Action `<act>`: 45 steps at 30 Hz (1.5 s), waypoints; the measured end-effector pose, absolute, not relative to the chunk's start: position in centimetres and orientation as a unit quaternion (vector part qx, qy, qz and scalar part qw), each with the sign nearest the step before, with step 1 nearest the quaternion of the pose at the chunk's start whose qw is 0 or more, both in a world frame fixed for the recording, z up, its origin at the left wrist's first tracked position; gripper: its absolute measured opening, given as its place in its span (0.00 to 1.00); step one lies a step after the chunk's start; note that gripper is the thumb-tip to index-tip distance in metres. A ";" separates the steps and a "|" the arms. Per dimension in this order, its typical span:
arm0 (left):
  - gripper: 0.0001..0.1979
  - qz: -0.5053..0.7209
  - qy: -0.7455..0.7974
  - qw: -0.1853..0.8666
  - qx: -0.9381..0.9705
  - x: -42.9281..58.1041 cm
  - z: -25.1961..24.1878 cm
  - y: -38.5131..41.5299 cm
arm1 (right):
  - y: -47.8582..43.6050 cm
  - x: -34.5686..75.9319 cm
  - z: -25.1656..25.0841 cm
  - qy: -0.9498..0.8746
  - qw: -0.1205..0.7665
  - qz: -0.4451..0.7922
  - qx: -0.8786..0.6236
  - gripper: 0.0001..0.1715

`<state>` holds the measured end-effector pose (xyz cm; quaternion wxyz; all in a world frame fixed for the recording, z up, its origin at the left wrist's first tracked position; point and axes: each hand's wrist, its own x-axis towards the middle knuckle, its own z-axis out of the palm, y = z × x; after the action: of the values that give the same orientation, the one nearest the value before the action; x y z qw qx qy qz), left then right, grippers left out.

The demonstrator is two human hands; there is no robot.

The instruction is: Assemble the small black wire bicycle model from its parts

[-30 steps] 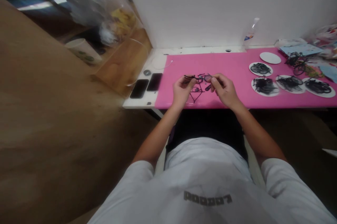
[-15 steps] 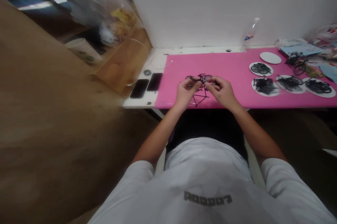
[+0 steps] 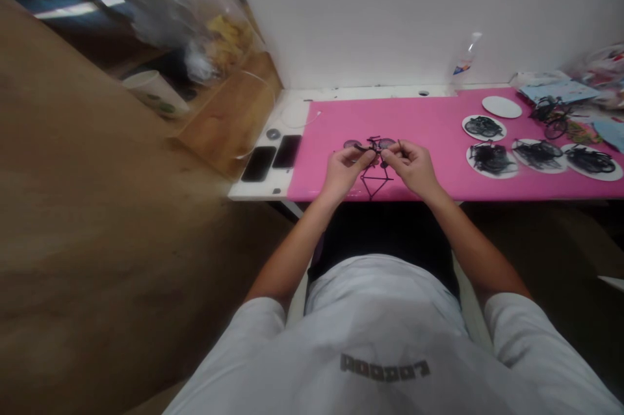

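Caller: Mat, pink (image 3: 429,119), covers most of the white desk (image 3: 295,99). Both hands are up over its near edge, with a little black wire bicycle frame (image 3: 374,175) between them, just off the surface.

Analyst: Left hand (image 3: 344,171) pinches the top of it, thumb against forefinger. Right hand (image 3: 414,168) pinches the other end, and a thin dark stick (image 3: 399,144) pokes up out of its fingers. The risk? That frame looks spindly, so I'd say a hard squeeze or twist could bend it or pop a joint.

Caller: And if something slips?

Analyst: A small part could bounce off the mat's front edge, or roll left toward the two phones (image 3: 258,164). The paper plates (image 3: 511,171) on the right sit close together, so a careless sweep that way could mix their heaps.

Caller: What can't you read?

Analyst: Plenty. The plate contents are just black tangles. Two roundish discs (image 3: 351,144) sit behind the fingers; wheels, perhaps, I can't tell. Fingertips cover the spot where hands meet frame, so whether the stick is joined or loose is hidden.
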<state>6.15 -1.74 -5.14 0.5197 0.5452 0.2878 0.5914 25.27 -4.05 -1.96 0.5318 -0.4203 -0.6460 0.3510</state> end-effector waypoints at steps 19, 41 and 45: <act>0.28 0.566 0.299 0.585 0.498 6.3 -4.9 -1.5 | -3.4 25.2 -2.2 -0.604 0.551 0.366 -0.444 0.35; 0.27 0.593 0.326 0.547 0.493 6.4 -5.5 -0.9 | -3.4 25.3 -2.7 -0.650 0.510 0.348 -0.443 0.28; 0.28 0.597 0.333 0.528 0.504 6.5 -5.4 -1.1 | -3.7 25.2 -2.4 -0.647 0.510 0.349 -0.447 0.28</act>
<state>6.45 -1.08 -5.44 0.5281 0.5044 0.3327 0.5966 25.23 -3.71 -2.39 0.5096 -0.4469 -0.6472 0.3489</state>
